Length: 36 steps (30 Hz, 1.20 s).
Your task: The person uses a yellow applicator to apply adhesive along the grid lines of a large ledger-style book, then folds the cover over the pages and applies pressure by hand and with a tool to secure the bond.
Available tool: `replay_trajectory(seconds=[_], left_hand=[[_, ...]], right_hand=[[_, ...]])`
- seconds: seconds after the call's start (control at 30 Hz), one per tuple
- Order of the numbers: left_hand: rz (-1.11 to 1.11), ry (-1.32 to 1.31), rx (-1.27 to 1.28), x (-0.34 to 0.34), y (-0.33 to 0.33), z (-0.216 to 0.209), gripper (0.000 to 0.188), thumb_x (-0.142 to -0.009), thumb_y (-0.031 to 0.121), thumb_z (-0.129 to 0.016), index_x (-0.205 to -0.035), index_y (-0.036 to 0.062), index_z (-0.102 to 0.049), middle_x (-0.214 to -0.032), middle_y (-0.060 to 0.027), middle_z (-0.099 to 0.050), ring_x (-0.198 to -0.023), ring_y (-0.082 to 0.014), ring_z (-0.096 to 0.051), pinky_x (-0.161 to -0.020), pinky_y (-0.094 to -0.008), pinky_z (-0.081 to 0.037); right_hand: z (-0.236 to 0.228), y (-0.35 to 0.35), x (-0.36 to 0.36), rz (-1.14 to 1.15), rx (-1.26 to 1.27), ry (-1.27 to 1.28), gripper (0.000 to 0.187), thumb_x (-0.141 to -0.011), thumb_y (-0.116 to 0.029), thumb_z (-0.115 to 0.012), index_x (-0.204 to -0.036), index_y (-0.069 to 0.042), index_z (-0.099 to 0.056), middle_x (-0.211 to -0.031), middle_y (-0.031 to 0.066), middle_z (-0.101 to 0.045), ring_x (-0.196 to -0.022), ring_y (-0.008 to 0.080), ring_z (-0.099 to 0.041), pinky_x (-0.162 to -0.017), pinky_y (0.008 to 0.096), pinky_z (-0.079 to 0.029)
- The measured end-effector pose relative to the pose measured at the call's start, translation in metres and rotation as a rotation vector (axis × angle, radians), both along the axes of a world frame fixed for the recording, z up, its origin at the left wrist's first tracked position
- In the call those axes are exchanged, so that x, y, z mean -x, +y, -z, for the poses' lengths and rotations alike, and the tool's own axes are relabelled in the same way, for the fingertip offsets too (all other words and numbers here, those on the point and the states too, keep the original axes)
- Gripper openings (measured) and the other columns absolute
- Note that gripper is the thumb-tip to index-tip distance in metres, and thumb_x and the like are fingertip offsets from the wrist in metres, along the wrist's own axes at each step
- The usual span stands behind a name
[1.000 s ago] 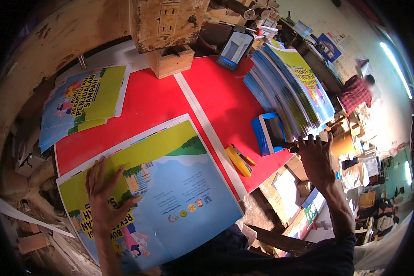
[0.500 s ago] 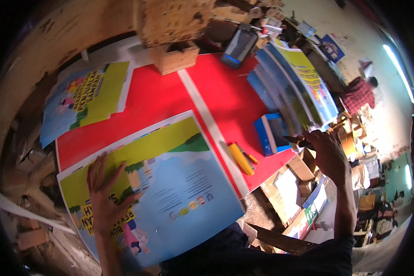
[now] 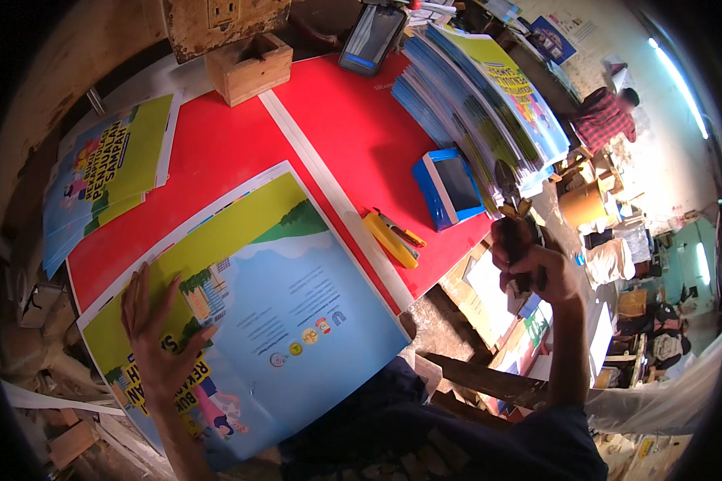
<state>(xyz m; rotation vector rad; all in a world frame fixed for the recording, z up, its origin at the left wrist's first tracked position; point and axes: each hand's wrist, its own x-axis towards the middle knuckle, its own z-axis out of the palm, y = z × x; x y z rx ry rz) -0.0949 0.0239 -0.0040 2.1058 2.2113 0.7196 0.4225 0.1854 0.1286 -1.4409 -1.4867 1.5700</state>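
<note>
A large printed cover sheet, light blue and lime green, lies on the red table near me. My left hand rests flat on its left part, fingers spread. Beyond the table's right edge, my right hand is closed round the handle of a dark hand tool. Its blade-like end points up and away, in front of the near corner of a booklet stack; the tool's exact kind is not clear. Nearby on the table are a yellow utility knife and a blue box.
More printed covers lie at the far left. A wooden box and a phone stand at the back. A pale strip crosses the red tabletop. Another person in a checked shirt is far right.
The view has shifted, so the table appears further left. My right hand has turned the tool from pointing left to pointing up. My left hand stays on the sheet.
</note>
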Motion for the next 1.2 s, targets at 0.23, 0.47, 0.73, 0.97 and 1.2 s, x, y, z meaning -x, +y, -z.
replay_trajectory(seconds=[0.23,0.47,0.73,0.97,1.2], left_hand=[[-0.011,0.003,0.002,0.001,-0.003,0.002,0.085,-0.069,0.040,-0.091,-0.146,0.0144,-0.063,-0.166,-0.0191,-0.039,-0.154,-0.0405,-0.033,-0.126,-0.0595,-0.023],[-0.025,-0.022,0.005,0.001,-0.002,0.001,0.085,-0.071,0.044,-0.089,-0.146,0.0145,-0.063,-0.165,-0.0205,-0.040,-0.153,-0.0413,-0.033,-0.125,-0.0598,-0.022],[-0.033,-0.037,-0.001,0.000,-0.005,-0.005,0.082,-0.071,0.047,-0.089,-0.142,0.0134,-0.066,-0.162,-0.0238,-0.042,-0.151,-0.0431,-0.037,-0.124,-0.0600,-0.023],[-0.019,-0.045,0.004,-0.001,-0.003,-0.006,0.081,-0.069,0.046,-0.089,-0.140,0.0131,-0.068,-0.161,-0.0236,-0.044,-0.151,-0.0415,-0.037,-0.125,-0.0585,-0.022],[-0.003,-0.032,-0.019,-0.002,-0.002,-0.007,0.082,-0.070,0.045,-0.090,-0.142,0.0112,-0.066,-0.163,-0.0227,-0.042,-0.151,-0.0422,-0.036,-0.125,-0.0601,-0.022]], right_hand=[[0.089,-0.006,-0.041,-0.060,-0.599,-0.776,0.027,-0.087,-0.004,-0.082,-0.111,-0.002,-0.069,-0.099,0.0093,-0.071,-0.091,0.0166,-0.070,-0.077,0.0330,-0.057],[0.117,0.014,-0.050,-0.320,-1.042,-0.703,0.044,-0.075,-0.002,-0.081,-0.118,-0.007,-0.072,-0.105,0.0117,-0.075,-0.100,0.0326,-0.072,-0.082,0.0411,-0.059],[0.086,0.022,-0.039,-0.552,-0.997,-0.809,0.054,-0.066,0.004,-0.073,-0.119,-0.007,-0.070,-0.109,0.0125,-0.075,-0.105,0.0362,-0.072,-0.088,0.0440,-0.060],[0.057,0.035,-0.024,-0.336,-0.752,-0.854,0.021,-0.083,-0.003,-0.076,-0.104,-0.005,-0.074,-0.082,0.0128,-0.070,-0.074,0.0283,-0.069,-0.068,0.0404,-0.054],[0.045,0.054,0.004,0.094,-0.753,-0.589,0.028,-0.094,-0.019,-0.080,-0.112,0.001,-0.073,-0.076,0.0124,-0.072,-0.069,0.0060,-0.059,-0.065,0.0303,-0.054]])
